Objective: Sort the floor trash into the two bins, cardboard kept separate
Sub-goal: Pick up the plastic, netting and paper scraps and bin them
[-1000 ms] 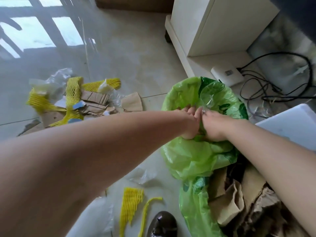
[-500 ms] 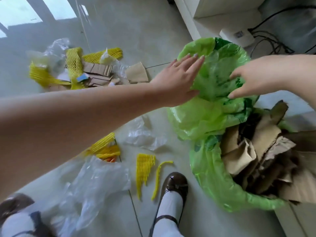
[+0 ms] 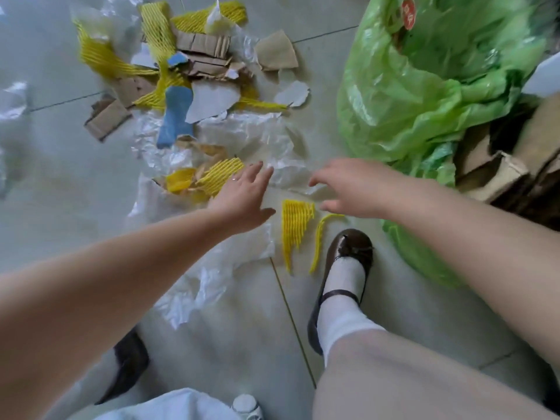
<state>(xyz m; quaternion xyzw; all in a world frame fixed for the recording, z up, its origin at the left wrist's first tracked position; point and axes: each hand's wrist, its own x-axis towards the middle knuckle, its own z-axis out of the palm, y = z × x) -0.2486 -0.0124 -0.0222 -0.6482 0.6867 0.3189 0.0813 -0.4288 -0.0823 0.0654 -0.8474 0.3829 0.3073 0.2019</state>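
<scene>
Both hands hover empty, fingers spread. The yellow foam-net wedge (image 3: 295,227) lies on the floor between the left hand (image 3: 242,199) and right hand (image 3: 353,190), just below the fingertips, long axis pointing toward the person; the right hand appears nearer.

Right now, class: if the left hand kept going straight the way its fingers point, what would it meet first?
Probably the crumpled clear plastic sheet just past the left hand, though height above the floor is unclear. The yellow foam netting lies beside that line.
</scene>
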